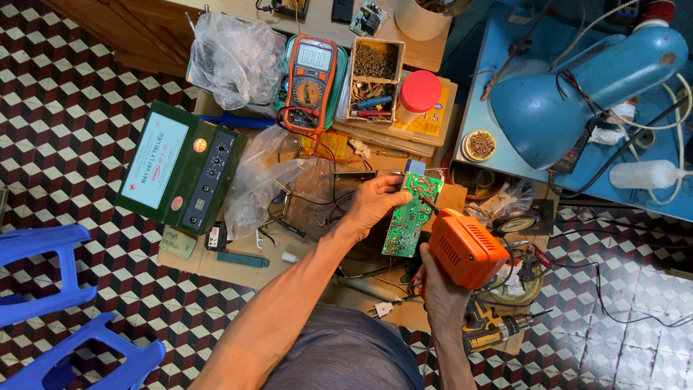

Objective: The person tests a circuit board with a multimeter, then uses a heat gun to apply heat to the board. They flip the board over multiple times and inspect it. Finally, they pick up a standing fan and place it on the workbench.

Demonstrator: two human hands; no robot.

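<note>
Two bare forearms are seen coming up from below, no sleeves reaching them. The left hand [372, 204] and right hand [440, 292] are ungloved, no rings or watch made out. Grey fabric is worn over the lap.

One camera sat on my head, looking almost straight down, close above my hands and the cluttered tabletop [216, 263], tiled floor [65, 108] showing around it.

Left hand [372, 204] fingers curled gripping; right hand [440, 289] fisted, forearms extended.
</note>
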